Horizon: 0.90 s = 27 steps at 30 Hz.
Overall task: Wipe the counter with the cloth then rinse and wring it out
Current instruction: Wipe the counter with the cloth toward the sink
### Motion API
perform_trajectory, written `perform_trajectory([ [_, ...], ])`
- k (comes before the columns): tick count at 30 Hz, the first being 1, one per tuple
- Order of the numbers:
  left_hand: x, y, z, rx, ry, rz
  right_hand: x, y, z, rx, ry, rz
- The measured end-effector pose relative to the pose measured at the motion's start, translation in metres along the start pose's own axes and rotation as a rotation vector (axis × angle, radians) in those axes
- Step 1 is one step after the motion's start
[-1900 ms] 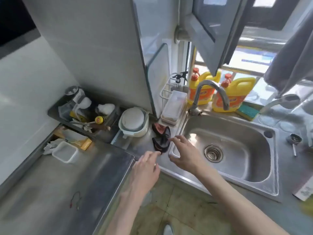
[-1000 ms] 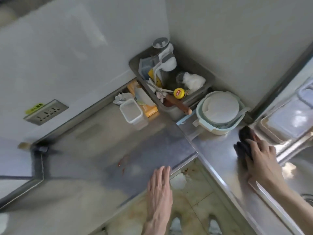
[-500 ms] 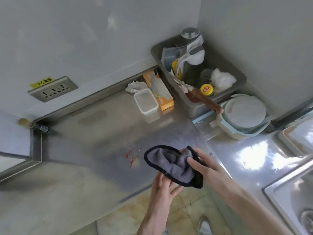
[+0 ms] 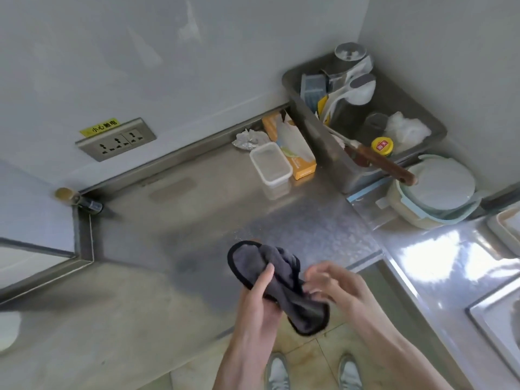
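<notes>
Grey black-edged cloth (image 4: pixel 277 280) held above the steel counter (image 4: pixel 174 220) edge.
Grey metal bin (image 4: pixel 323 144) crammed with utensils and a yellow-capped jar (image 4: pixel 381 146); clear rectangular plastic tub (image 4: pixel 270 163) lidded, contents unclear. Left hand (image 4: pixel 257 299) closed around cloth, right hand (image 4: pixel 329 285) pinching its edge.

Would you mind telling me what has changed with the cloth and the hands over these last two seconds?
The cloth was picked up by the right hand from beside the sink and carried left over the steel counter. The left hand, earlier bare at the counter's edge, now grips it too. The red smear seen half a second ago is hidden behind the cloth. The clear container and grey bin look unmoved.
</notes>
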<state>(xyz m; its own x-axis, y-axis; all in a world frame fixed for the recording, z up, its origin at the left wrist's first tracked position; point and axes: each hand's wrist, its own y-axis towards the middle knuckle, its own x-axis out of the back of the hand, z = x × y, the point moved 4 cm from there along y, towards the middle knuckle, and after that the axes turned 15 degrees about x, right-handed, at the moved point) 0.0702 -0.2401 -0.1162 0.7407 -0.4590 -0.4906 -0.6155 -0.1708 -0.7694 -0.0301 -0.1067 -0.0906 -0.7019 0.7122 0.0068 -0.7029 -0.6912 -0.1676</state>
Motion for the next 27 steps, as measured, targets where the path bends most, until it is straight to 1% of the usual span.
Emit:
perform_trajectory([
  [1,0.005,0.001,0.001,0.029,-0.017,-0.039,-0.004,0.004,-0.002,-0.033,-0.002,-0.040],
  [2,0.007,-0.004,0.000,0.054,-0.009,-0.025,-0.008,0.008,-0.002,-0.031,-0.034,-0.039],
  [4,0.009,-0.015,-0.006,0.102,0.062,0.012,-0.020,0.013,-0.003,0.032,-0.143,0.051],
  [5,0.012,-0.023,-0.010,0.106,0.124,-0.006,-0.023,0.012,-0.006,0.062,-0.159,0.054],
  [7,0.023,-0.034,-0.021,0.044,0.280,-0.092,-0.019,0.008,-0.006,0.068,-0.134,-0.042],
  [9,0.040,-0.039,-0.031,-0.024,0.445,-0.244,-0.009,0.001,-0.004,0.038,0.004,-0.173],
  [10,0.044,-0.042,-0.036,-0.065,0.513,-0.285,-0.005,-0.003,-0.002,0.020,0.075,-0.209],
  [11,0.048,-0.043,-0.038,-0.103,0.532,-0.287,-0.002,-0.005,0.000,0.015,0.090,-0.212],
  [13,0.053,-0.045,-0.039,-0.139,0.497,-0.280,0.004,-0.007,0.005,0.020,0.012,-0.188],
  [15,0.055,-0.044,-0.038,-0.187,0.456,-0.280,0.007,-0.005,0.010,-0.015,-0.034,-0.175],
  [17,0.052,-0.046,-0.041,-0.281,0.490,-0.272,0.012,-0.004,0.015,-0.067,0.058,-0.162],
  [19,0.048,-0.048,-0.049,-0.290,0.550,-0.280,0.016,-0.003,0.026,-0.050,0.161,-0.056],
  [20,0.046,-0.048,-0.051,-0.257,0.551,-0.259,0.019,-0.002,0.029,-0.028,0.132,0.014],
  [21,0.046,-0.047,-0.053,-0.221,0.575,-0.228,0.024,0.000,0.031,0.007,0.031,0.067],
  [22,0.043,-0.047,-0.055,-0.197,0.601,-0.199,0.028,0.004,0.032,0.039,-0.123,0.094],
  [24,0.041,-0.047,-0.060,-0.200,0.699,-0.189,0.036,0.013,0.034,0.067,-0.450,0.093],
  [26,0.038,-0.044,-0.068,-0.267,0.823,-0.249,0.039,0.021,0.041,0.126,-0.682,0.066],
  [27,0.037,-0.041,-0.072,-0.329,0.926,-0.310,0.039,0.024,0.044,0.171,-0.752,0.054],
])
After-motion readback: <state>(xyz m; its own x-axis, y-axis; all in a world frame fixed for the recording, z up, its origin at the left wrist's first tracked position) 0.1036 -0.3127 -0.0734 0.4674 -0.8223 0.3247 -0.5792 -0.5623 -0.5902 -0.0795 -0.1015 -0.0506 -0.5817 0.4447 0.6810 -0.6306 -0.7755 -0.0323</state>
